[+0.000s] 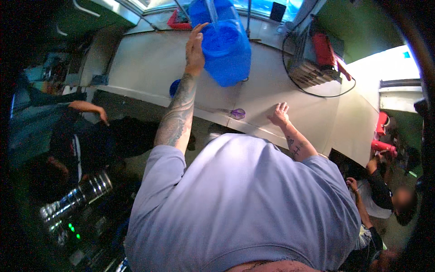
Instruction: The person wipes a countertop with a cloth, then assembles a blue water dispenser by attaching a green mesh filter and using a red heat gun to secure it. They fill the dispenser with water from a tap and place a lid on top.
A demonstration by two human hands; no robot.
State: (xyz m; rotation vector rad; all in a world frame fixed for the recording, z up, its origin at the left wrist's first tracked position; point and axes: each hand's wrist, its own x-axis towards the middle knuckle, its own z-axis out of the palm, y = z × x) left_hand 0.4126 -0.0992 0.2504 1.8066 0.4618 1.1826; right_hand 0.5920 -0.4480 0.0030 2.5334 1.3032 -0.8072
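Blue container (pixel 233 68): top cut off by frame; contents unclear (bluish glare).
Left hand (pixel 195 52): touching container's left side; cannot tell if gripping.
Right hand (pixel 279 114): fingers spread wide at desk (pixel 149 59), container ahead-left.
Front edge: purple item (pixel 238 114) near; open surface beyond, toward container.

The person wears a short-sleeved top (pixel 247 204) in pale lavender-grey, plain across its front, with soft creases and a brighter patch toward 12 o'clock. Its rounded neckline (pixel 253 256) sits at 6 o'clock; the loose left sleeve (pixel 164 165) is toward 10 o'clock, the right sleeve (pixel 319 170) toward 2. Dense, curving tattooing covers the left forearm (pixel 178 111); the right forearm (pixel 297 141) bears smaller, separate dark marks.
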